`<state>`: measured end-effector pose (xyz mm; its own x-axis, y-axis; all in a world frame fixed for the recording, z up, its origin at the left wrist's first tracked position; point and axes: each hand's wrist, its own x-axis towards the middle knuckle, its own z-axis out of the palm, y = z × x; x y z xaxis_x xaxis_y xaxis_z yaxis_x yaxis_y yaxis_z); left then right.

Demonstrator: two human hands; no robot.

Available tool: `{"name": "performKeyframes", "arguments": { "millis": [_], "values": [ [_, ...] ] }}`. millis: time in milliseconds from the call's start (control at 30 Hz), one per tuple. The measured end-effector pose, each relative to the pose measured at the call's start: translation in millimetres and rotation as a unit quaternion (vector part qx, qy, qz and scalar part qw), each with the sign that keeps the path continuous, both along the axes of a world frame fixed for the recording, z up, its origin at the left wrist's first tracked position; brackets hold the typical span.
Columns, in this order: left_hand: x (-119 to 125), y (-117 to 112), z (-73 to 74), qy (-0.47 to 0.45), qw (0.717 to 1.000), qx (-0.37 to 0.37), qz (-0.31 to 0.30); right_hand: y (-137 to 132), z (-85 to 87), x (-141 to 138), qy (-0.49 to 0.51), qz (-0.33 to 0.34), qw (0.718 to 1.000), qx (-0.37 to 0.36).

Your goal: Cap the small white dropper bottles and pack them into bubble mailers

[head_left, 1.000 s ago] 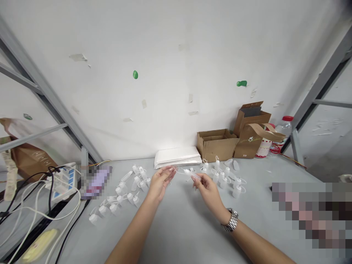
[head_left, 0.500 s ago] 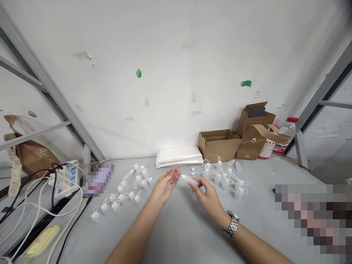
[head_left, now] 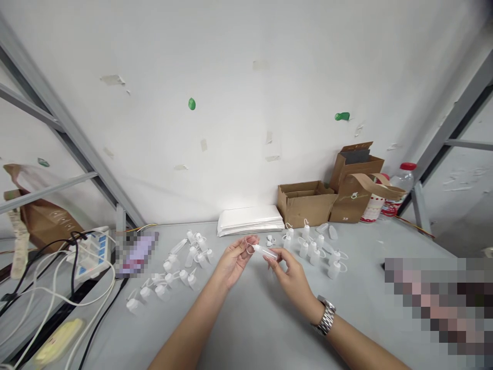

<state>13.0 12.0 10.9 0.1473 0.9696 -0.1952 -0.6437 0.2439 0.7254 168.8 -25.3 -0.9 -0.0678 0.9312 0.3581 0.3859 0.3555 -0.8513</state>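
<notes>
My right hand (head_left: 288, 275) pinches a small translucent white plastic bottle (head_left: 265, 252) lying almost level between its fingertips. My left hand (head_left: 233, 259) sits just beside it, with its fingertips on a thin plastic loop (head_left: 250, 248) at the bottle's narrow end. Several similar bottles with looped caps (head_left: 188, 264) lie on the grey table (head_left: 246, 329) left of my hands. More bottles (head_left: 311, 252) stand and lie to the right, and small white parts (head_left: 270, 240) sit just beyond my fingers.
Behind the bottles, against the wall, are a stack of white sheets or bags (head_left: 250, 221), an open cardboard box (head_left: 304, 204), a kraft paper bag (head_left: 352, 200) and a red-capped plastic bottle (head_left: 400, 187). A power strip (head_left: 90, 254) and cables (head_left: 50, 293) lie at the left.
My hands have drawn closer together, and the bottle now lies between them. The small white parts beyond my fingers have come into view. The whole view has shifted slightly.
</notes>
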Motion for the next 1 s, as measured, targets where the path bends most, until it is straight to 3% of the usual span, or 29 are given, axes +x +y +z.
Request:
{"name": "performKeyframes", "arguments": {
  "millis": [167, 433, 767, 900, 1000],
  "values": [
    [-2.2, 0.7, -0.6, 0.019, 1.0, 0.017, -0.007, 0.6, -0.8, 1.2, -0.029, -0.013, 0.999, 0.026],
    [-1.8, 0.1, -3.0, 0.103, 0.992, 0.069, 0.009, 4.3, -7.0, 4.6, -0.117, -0.034, 0.983, 0.139],
    [-5.5, 1.8, -10.0, 0.225, 0.968, 0.103, -0.043, 10.2, -14.6, 8.4, -0.129, -0.022, 0.986, 0.106],
    [-6.5, 1.7, -6.6, 0.248, 0.961, 0.115, -0.049, 13.2, -15.2, 5.7, -0.159, 0.027, 0.985, 0.068],
    [-6.5, -0.4, -0.6, 0.225, 0.965, 0.115, -0.071, 6.4, -10.2, 7.7, -0.189, 0.034, 0.978, 0.083]
  ]
}}
